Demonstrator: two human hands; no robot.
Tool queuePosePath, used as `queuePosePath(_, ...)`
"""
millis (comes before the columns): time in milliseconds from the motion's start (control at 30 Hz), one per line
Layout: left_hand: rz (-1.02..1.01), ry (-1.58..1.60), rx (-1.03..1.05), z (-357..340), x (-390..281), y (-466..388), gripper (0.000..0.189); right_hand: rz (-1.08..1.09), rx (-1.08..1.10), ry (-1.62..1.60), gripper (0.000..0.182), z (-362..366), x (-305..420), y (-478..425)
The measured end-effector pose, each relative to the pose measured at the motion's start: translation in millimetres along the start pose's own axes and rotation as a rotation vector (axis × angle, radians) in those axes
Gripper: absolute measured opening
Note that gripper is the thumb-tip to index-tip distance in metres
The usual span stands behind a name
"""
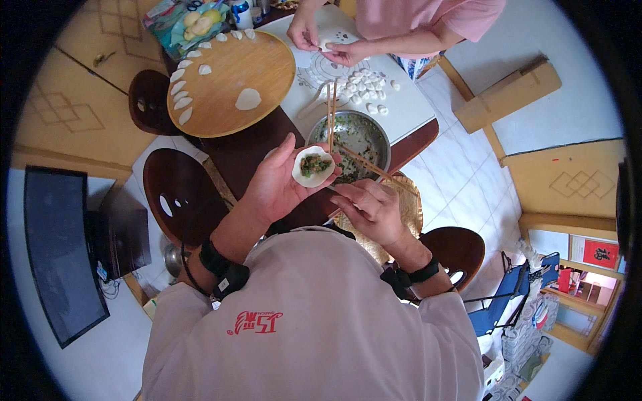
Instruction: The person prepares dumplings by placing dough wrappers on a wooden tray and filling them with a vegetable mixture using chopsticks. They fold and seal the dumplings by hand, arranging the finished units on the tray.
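Observation:
A round dumpling wrapper with chopped green filling in its middle lies on the palm and fingers of my left hand. My right hand is just right of it, below the steel bowl, fingers curled; whether they pinch anything is unclear. The steel bowl holds green filling, and wooden chopsticks lean across its rim. To the left, a round wooden board bears several folded dumplings along its edge and one flat wrapper.
Across the table a co-worker's hands hold a piece of dough above a white mat. Several small dough pieces and a white spoon lie there. Dark chairs and a woven basket flank me.

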State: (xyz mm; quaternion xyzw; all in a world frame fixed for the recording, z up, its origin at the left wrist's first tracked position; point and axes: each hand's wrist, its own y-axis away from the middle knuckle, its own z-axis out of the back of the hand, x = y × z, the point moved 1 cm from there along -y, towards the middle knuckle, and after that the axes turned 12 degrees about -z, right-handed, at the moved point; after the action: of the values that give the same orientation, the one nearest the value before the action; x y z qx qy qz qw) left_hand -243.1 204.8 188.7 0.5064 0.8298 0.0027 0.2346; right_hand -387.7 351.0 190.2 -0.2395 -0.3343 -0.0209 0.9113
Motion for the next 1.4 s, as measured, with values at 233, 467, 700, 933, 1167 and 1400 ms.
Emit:
queuePosePath(233, 0.002, -0.026, 0.063, -1.4, 1.6, -0.1, 0.065, 0.25, -0.01, 0.189, 0.036, -0.7, 10.4, -19.2)
queuePosePath(467, 0.006, 0.014, 0.09, 1.3, -1.6, 3.5, 0.065, 0.316, 0.028, 0.257, 0.037, -0.8, 12.8, -25.7)
queuePosePath(700, 0.024, -0.012, 0.092, -0.7, -4.1, 8.4, 0.065, 0.315, -0.01, 0.242, 0.036, -3.8, 12.1, -28.2)
queuePosePath(933, -0.06, -0.124, 0.241, -2.9, -3.7, 16.8, 0.05, 0.179, -0.144, 0.098, 0.025, 0.1, 24.0, -43.0)
queuePosePath(1167, -0.108, -0.191, 0.33, -10.2, -6.1, 14.6, 0.048, -0.004, -0.17, 0.021, 0.013, 6.9, 30.7, -54.6)
queuePosePath(1400, -0.122, -0.275, 0.248, -9.9, -7.6, 14.8, 0.046, -0.251, -0.136, -0.191, 0.011, 0.2, 33.6, -67.1)
